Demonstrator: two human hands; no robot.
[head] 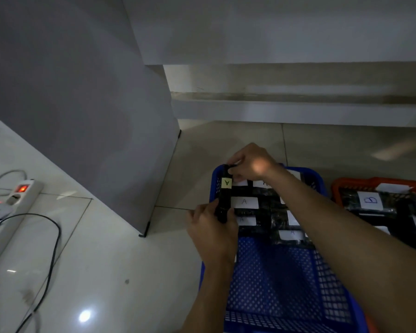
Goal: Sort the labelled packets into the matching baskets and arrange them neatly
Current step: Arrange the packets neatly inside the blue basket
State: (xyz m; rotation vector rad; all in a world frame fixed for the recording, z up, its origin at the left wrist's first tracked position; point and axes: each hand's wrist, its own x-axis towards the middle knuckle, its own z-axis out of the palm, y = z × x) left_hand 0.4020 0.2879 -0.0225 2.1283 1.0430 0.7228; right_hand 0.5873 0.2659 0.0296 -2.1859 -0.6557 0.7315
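The floor (106, 248) is pale glossy tile, and a grey cabinet (82, 92) stands on it to the left of the blue basket (274, 284). The blue basket is the nearest thing to the camera, its near half bare mesh, its far half filled with black packets (264, 207) lying flat in rows, each with a white label; several labels read "A". Just right of the blue basket sits an orange basket (346, 186), also holding black packets, one with a white label marked "B" (370, 200).

Well to the left of the blue basket, past the cabinet, a white power strip (10, 207) lies on the floor with a red switch lit, and a black cable (53, 248) curves away from it.

Over the blue basket's far-left corner both hands hold one black packet (223, 200), which stands on edge along the left wall. It carries a yellow label (227, 183) marked "A". The right hand (252, 164) reaches across the basket and pinches the packet's far end, fingers closed on it. The left hand (211, 227), at the basket's left rim, grips the packet's near end, with thumb and fingers wrapped around it.
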